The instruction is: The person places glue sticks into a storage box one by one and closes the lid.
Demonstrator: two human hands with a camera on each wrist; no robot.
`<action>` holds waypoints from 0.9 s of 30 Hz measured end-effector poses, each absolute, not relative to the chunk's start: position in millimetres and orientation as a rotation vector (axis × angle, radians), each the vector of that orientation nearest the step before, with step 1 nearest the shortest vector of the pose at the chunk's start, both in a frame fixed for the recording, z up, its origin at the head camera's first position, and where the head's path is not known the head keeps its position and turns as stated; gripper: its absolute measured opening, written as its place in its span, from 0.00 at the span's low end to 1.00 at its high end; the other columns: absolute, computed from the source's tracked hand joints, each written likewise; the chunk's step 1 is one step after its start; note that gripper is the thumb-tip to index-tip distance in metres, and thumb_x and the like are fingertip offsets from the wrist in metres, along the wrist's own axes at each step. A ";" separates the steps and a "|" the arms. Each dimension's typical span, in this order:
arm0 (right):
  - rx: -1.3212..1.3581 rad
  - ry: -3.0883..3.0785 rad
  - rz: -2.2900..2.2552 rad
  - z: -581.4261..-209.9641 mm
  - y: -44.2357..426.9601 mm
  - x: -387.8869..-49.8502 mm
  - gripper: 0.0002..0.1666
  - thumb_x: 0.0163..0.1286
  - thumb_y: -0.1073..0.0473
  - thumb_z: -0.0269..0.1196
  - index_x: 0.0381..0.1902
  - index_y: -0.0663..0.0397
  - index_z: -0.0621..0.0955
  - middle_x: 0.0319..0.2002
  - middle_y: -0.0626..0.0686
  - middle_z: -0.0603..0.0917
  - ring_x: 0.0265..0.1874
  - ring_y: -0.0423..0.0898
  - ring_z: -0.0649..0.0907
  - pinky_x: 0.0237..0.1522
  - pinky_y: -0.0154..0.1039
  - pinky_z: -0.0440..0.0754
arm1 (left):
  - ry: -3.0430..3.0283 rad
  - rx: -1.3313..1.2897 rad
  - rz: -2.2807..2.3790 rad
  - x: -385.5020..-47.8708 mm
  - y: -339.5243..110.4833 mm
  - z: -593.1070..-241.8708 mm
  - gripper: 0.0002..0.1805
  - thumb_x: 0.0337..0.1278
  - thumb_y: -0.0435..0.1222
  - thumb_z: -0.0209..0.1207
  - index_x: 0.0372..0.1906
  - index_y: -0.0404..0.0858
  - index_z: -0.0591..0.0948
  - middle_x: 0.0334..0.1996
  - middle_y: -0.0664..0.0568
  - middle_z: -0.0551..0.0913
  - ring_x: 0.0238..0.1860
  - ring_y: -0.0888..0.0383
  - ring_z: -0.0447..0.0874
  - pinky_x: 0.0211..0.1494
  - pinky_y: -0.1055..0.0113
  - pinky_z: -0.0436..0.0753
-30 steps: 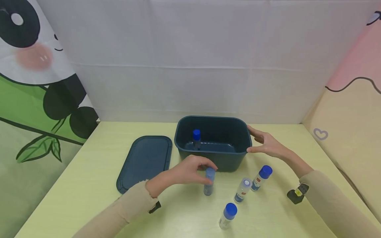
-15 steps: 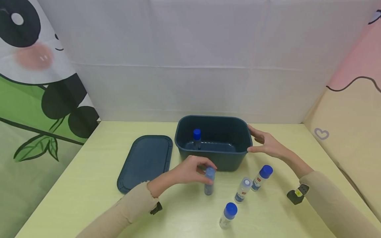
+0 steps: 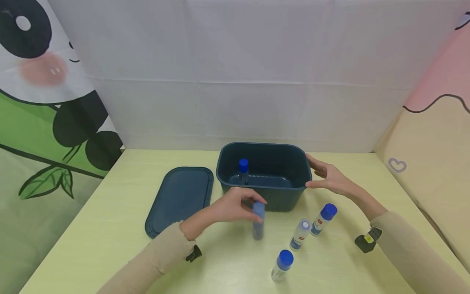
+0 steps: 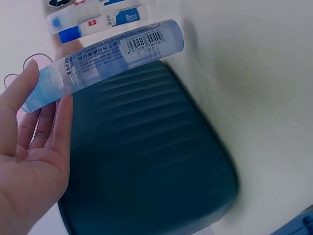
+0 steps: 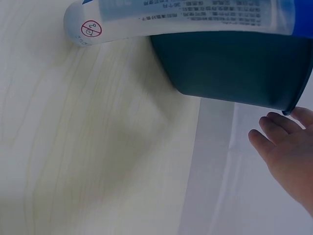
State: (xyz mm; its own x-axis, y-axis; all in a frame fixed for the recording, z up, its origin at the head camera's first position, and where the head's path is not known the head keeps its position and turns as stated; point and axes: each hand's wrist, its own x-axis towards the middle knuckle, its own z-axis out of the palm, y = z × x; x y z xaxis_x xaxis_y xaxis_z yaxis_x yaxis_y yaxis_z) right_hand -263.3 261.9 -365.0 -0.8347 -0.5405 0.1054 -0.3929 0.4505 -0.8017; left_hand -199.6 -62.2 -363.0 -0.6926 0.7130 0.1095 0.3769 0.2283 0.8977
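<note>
Behind a pale yellow desk (image 3: 110, 200), white cloth (image 3: 235, 73) hung straight across, with a cartoon panel (image 3: 69, 118) at left and a pink-and-cream panel (image 3: 433, 143) at right. Just in front of a dark teal box (image 3: 282, 200), pinches a glue bottle (image 3: 258, 230) by the frosted blue cap between left thumb and fingers, barcode printed along one side; left hand (image 3: 235, 206) firmly closed on it, contact between base and desk impossible to tell. At the right end of the box, touches the rim with the right hand (image 3: 332, 179), thumb by the near corner, fingers farther back and loosely extended. Inside, toward the left, an upright blue-capped bottle (image 3: 243, 171). Flat at left, just beside the box, a dark lid (image 3: 180, 200). Nearer and to the right, a clear-capped bottle (image 3: 299, 236) beside a white-labelled bottle (image 3: 318, 224). Nearest of all, another bottle (image 3: 282, 265), blue cap up.
</note>
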 end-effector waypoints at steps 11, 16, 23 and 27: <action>-0.753 2.582 -1.327 -364.6 245.2 -223.2 0.50 0.58 0.60 0.63 0.70 0.59 0.47 0.69 0.63 0.48 0.66 0.64 0.54 0.62 0.59 0.55 | 2.174 1.067 1.505 -186.3 -90.5 -308.5 0.22 0.42 0.26 0.66 0.48 0.28 0.78 0.42 0.41 0.80 0.38 0.53 0.83 0.40 0.64 0.82; -0.741 2.581 -1.327 -364.4 244.2 -219.3 0.50 0.58 0.60 0.63 0.70 0.59 0.47 0.69 0.63 0.48 0.66 0.64 0.54 0.62 0.59 0.55 | 2.223 1.146 1.485 -189.9 -89.6 -284.2 0.23 0.42 0.27 0.66 0.49 0.29 0.78 0.40 0.43 0.81 0.38 0.54 0.83 0.39 0.65 0.82; -0.740 2.575 -1.342 -364.2 246.2 -219.1 0.50 0.59 0.61 0.63 0.70 0.59 0.46 0.69 0.63 0.48 0.66 0.64 0.54 0.61 0.60 0.55 | 2.237 1.215 1.487 -200.3 -79.3 -257.2 0.22 0.44 0.27 0.65 0.50 0.30 0.78 0.39 0.43 0.82 0.38 0.54 0.82 0.40 0.65 0.82; -0.749 2.567 -1.353 -364.8 246.4 -218.7 0.50 0.58 0.61 0.63 0.71 0.58 0.47 0.69 0.63 0.49 0.66 0.64 0.54 0.61 0.60 0.55 | 2.255 1.241 1.500 -208.0 -72.8 -246.6 0.22 0.44 0.27 0.65 0.50 0.29 0.77 0.38 0.43 0.82 0.38 0.55 0.82 0.40 0.65 0.82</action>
State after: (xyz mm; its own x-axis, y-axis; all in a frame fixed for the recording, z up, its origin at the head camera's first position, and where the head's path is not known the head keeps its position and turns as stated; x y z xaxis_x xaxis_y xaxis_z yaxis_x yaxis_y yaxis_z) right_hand -218.7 246.4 -364.8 -0.8651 -0.4913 0.1011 -0.3611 0.4701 -0.8054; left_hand -208.0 -72.8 -246.6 -0.6422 0.7079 0.2941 0.5447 0.1516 0.8248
